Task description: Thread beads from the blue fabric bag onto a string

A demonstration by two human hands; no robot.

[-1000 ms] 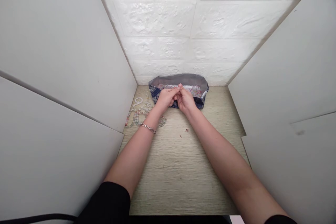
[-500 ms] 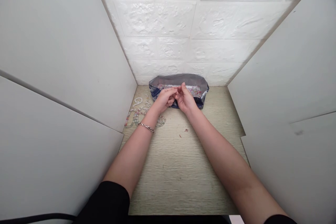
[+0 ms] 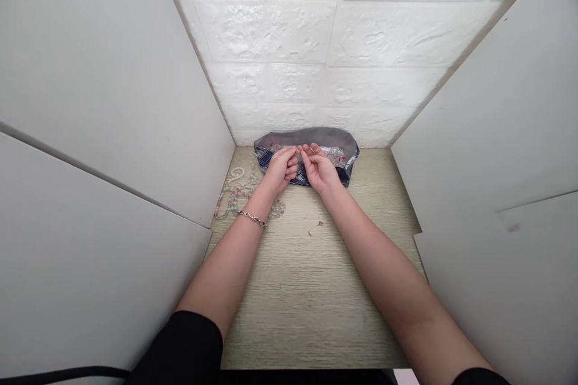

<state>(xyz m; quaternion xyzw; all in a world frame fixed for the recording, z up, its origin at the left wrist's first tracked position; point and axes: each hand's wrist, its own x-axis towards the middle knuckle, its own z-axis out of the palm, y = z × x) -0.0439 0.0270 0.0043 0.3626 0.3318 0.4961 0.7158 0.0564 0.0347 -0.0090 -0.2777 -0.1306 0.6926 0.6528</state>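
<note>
An open bag (image 3: 347,139), silvery grey inside and dark blue outside, rests against the wall with many small pink and clear beads (image 3: 335,155) in it. Over its front edge, my left hand (image 3: 282,168) has its fingertips pinched together, the other fingers curled. Facing it, my right hand (image 3: 320,169) also brings thumb and fingertips together, almost touching the left. Whatever lies between the fingertips is too small to make out. Strings of beads (image 3: 235,195), white, pink and pale green, lie left of my left wrist, which wears a chain bracelet (image 3: 251,218).
The wood-grain tabletop (image 3: 307,295) bears small reddish-brown scraps (image 3: 320,224) in front of the bag. White panels (image 3: 108,72) stand close on the left and right. A white brick-patterned wall (image 3: 298,33) closes off the back.
My hands have drawn slightly apart; before, their fingers overlapped. My right thumb no longer points up, and its fingers have straightened towards the left fingertips. The bag and bead strings stay put.
</note>
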